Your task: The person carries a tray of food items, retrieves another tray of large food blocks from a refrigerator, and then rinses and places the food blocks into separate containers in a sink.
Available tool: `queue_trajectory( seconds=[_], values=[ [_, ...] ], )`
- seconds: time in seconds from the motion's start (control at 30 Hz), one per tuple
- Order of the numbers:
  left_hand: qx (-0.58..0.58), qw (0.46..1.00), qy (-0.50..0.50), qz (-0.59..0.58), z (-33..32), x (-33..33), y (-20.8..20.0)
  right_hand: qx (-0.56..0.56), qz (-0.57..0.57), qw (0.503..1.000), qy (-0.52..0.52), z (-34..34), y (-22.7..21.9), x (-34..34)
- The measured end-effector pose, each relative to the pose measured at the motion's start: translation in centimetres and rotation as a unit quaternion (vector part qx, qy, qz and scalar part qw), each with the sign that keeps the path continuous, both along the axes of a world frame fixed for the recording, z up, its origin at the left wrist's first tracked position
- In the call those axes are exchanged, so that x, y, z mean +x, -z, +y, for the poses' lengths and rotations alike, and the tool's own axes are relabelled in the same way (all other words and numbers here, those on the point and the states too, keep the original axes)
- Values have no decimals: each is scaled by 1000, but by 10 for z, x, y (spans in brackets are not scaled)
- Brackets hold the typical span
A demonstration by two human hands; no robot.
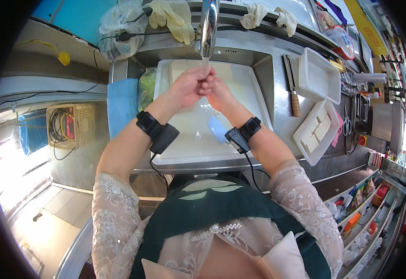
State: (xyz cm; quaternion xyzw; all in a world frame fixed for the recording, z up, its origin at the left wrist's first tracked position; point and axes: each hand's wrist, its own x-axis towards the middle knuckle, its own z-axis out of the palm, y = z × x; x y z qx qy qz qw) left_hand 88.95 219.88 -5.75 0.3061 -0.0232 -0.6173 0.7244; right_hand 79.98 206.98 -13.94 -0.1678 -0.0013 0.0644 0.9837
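Under the running chrome tap (208,35), my left hand (189,86) and my right hand (219,93) are pressed together with curled fingers. No object shows between them, though part of the fingers overlap and hide one another. Below them a large white tray (184,151) fills much of the steel sink. It contains whitish liquid and pale, square-edged slabs (221,69) that look like tofu at its far end. A light blue, flat, rounded tool (218,129) lies in the tray near my right wrist. Each wrist wears a black strapped device with a cable.
Left of the tray are a green-filled plastic bag (147,88) and a blue cloth (123,107). On the right counter lie a wooden-handled knife (295,104), a white bin (318,76), another bin (299,135) holding white blocks, and scissors (347,124). Yellowish gloves (172,21) hang behind.
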Motion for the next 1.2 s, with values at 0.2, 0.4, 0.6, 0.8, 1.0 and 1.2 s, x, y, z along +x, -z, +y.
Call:
queue_trajectory(
  seconds=[0.2, 0.4, 0.6, 0.8, 1.0, 1.2],
  values=[
    [136, 972, -96, -163, 53, 3, -5, -174, 144, 974, -30, 23, -75, 18],
    [386, 525, 74, -755, 97, -31, 38, -549, 136, 800, -201, 12, -60, 25],
    [244, 397, 241, -851, 70, -41, 56, -431, 160, 876, -146, 2, -74, 29],
    [201, 379, 322, -844, 73, -16, 72, -387, 186, 898, -101, -1, -85, 24],
    [196, 395, 313, -841, 77, -15, 78, -325, 187, 922, -94, 7, -84, 31],
    [264, 534, 234, -768, 69, -19, 64, -285, 206, 935, -45, 11, -98, 35]
  ],
)
